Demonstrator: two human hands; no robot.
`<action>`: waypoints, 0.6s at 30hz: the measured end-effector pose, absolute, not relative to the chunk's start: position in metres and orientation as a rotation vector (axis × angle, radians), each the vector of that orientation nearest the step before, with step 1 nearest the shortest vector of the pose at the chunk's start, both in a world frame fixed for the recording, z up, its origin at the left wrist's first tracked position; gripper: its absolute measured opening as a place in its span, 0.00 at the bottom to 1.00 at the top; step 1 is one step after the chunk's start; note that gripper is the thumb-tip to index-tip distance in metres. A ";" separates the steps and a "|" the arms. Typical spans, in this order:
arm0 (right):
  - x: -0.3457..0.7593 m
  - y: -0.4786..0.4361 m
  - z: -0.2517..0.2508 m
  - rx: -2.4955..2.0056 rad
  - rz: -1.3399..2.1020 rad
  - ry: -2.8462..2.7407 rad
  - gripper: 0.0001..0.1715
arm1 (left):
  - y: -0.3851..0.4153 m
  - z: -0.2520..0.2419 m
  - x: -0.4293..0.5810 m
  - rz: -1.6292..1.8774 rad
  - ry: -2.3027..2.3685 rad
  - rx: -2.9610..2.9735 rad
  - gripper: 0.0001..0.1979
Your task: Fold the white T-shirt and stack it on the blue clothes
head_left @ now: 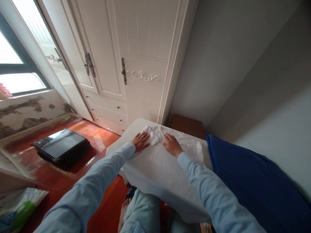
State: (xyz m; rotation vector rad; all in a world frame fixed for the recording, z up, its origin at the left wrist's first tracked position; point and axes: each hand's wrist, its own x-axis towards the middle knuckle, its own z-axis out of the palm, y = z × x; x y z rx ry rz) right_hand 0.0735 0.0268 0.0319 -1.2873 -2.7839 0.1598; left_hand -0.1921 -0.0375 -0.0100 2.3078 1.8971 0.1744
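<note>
A white shirt [155, 165] lies spread over a pale table [136, 126], its neckline at the far side and its lower part hanging over the near edge toward my lap. My left hand [141, 141] rests flat on the shirt's left shoulder area, fingers spread, with a ring on one finger. Close to the neckline, my right hand [172, 145] lies on the cloth with its fingers stretched out. Neither hand grips the fabric as far as I can see.
A dark blue cloth [250, 174] covers something on the right. Behind the table stand a white wardrobe [145, 48] and a brown wooden piece [188, 125]. On the red floor are a black ribbed case [63, 145] and, lower left, a plastic bag [21, 207].
</note>
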 end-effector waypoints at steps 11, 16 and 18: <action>0.027 -0.004 0.031 -1.120 0.409 -2.803 0.22 | -0.036 -0.007 -0.193 0.105 1.940 2.339 0.37; 0.106 -0.048 0.040 -0.920 0.921 -2.556 0.25 | -0.034 -0.004 -0.193 0.107 1.936 2.340 0.38; 0.145 -0.075 0.047 -0.893 1.130 -2.419 0.32 | -0.032 -0.003 -0.192 0.115 1.938 2.320 0.38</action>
